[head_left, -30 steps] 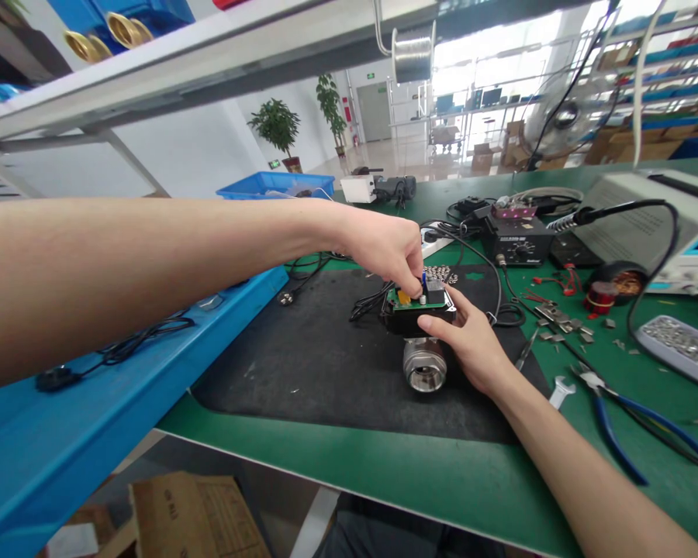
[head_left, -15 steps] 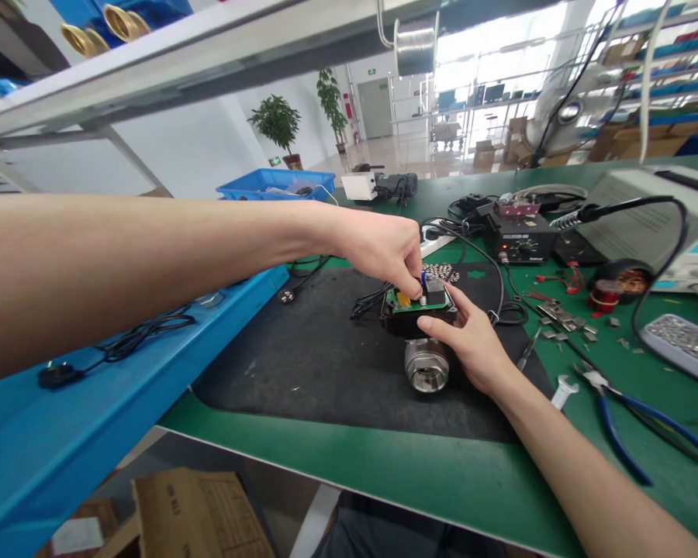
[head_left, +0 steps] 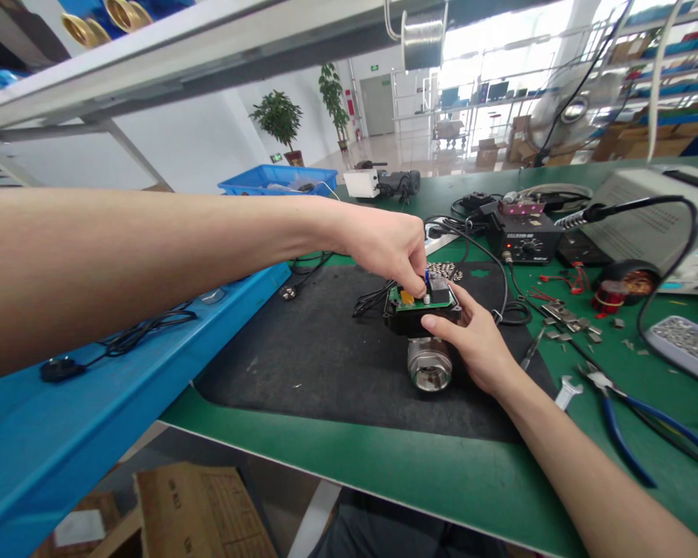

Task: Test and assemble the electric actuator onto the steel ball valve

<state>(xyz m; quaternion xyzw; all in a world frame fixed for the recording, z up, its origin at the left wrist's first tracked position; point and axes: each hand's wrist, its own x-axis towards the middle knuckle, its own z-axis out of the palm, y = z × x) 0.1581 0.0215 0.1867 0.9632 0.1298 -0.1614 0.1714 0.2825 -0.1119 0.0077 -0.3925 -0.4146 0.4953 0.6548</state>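
A motorized ball valve stands upright on the black mat. Its metal valve body faces me with its threaded opening, below a black actuator housing without a cover. On top shows a green circuit board with a yellow and a blue part. From above, my left hand reaches down with thumb and fingers pinched together at the board; whatever sits between the fingertips is hidden. My right hand grips the housing's right side, thumb across the front and fingers behind.
To the right lie blue-handled pliers, a wrench, small metal pieces and a tray of small parts. A soldering station is behind them. The blue tray borders the mat on the left. A shelf hangs overhead.
The whole view has shifted slightly. Both hands keep nearly the same pose on the valve, the left still pinched at the board and the right still around the housing.
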